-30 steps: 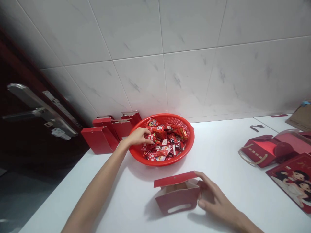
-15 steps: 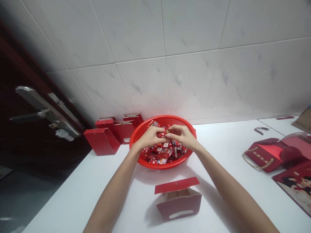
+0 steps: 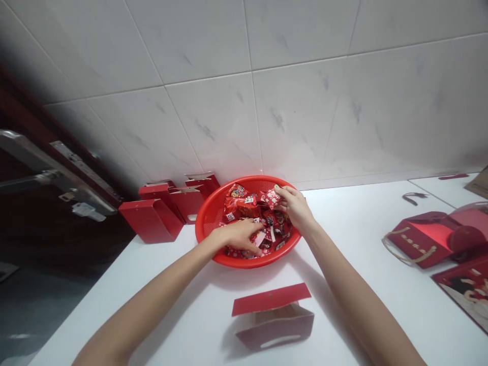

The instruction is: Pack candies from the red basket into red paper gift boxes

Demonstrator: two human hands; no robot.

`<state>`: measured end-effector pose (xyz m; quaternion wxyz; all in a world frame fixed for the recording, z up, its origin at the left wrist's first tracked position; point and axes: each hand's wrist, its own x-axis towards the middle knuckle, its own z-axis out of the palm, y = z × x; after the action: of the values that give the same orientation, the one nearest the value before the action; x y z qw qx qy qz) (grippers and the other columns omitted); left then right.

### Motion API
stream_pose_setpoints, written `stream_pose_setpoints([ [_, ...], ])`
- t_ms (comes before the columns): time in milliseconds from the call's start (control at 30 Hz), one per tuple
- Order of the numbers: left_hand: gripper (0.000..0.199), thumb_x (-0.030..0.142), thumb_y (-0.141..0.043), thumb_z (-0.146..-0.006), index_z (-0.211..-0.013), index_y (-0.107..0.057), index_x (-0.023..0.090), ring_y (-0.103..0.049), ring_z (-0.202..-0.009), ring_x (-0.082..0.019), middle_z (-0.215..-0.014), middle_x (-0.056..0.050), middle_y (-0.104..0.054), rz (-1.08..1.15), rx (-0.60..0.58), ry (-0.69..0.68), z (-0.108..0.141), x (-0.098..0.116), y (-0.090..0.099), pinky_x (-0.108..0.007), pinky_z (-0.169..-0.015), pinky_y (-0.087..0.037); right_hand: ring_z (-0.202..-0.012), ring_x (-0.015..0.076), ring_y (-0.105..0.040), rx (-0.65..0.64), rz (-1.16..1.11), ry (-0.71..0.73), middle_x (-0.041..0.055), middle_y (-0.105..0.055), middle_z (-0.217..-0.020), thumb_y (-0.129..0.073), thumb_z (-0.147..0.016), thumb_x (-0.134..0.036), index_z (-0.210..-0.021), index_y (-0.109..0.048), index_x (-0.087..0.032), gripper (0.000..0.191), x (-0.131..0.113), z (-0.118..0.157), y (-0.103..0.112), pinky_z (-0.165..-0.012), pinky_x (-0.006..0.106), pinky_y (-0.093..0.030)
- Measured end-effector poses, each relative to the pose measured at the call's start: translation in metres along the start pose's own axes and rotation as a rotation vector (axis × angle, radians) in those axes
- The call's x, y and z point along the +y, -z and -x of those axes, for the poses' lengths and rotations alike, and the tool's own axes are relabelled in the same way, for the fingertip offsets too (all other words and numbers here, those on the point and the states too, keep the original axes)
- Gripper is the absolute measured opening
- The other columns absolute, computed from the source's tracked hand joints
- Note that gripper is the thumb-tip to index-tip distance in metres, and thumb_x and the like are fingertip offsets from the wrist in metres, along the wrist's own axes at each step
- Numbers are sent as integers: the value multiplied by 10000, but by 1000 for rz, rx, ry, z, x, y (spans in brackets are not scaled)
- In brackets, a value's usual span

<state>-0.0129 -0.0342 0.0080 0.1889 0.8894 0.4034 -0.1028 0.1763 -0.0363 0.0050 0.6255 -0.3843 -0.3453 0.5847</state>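
White table [image 3: 343, 223], red boxes [image 3: 150, 222] beside basket [image 3: 247, 263], open box [image 3: 272, 300] nearer

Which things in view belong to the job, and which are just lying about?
In the job:
red packet in the right hand
loose packets around the left hand
red basket
open red box, probably
standing red boxes, probably

Probably just lying about:
rope-handled box
picture-printed item
dark curved strip

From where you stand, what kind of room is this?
Perhaps a room in a home: there's a tiled wall, a dark door with a metal handle, and a white table.
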Motion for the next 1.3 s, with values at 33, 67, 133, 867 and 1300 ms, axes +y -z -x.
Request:
stream_pose_setpoints([
  [33,593,452,-783,-709,-1232,-645,211,-635,-1024,-313,-1126,-123,-671,-13,-9,1,-1,0,0,-321,-825,-479,-564,101,-555,1,-8,-3,-48,-567,-602,-886,-497,-490,-613,-542,-209,459,0,1,-1,-511,220,-504],
  [67,564,403,-764,-725,-1242,-641,210,-635,-1015,-312,-1108,-119,-675,-23,-12,3,-1,0,1,-324,-823,-481,-556,98,-548,2,-14,-5,-51,-563,-595,-887,-496,-488,-612,-537,-209,462,-1,1,-1,-494,214,-493],
  [133,502,289,-717,-730,-1222,-652,210,-637,-980,-304,-1051,-106,-680,-39,4,9,-1,-4,4,-329,-814,-485,-549,95,-542,3,-24,-7,-54,-567,-595,-884,-509,-479,-627,-553,-206,444,-1,3,-2,-474,208,-476],
  [867,520,139,-429,-740,-1249,-524,198,-615,-738,-198,-863,-8,-642,431,393,95,3,-30,6,-290,-687,-501,-618,124,-631,12,-54,-16,-19,-685,-721,-851,-595,-390,-793,-682,-190,328,3,2,-3,-529,236,-525],
  [1300,353,136,-520,-726,-1030,-692,190,-669,-822,-230,-860,-35,-724,278,490,231,5,-27,10,-299,-739,-487,-594,128,-634,26,-23,-26,-27,-666,-669,-798,-585,-292,-721,-626,-198,238,2,2,-3,-508,233,-508],
])
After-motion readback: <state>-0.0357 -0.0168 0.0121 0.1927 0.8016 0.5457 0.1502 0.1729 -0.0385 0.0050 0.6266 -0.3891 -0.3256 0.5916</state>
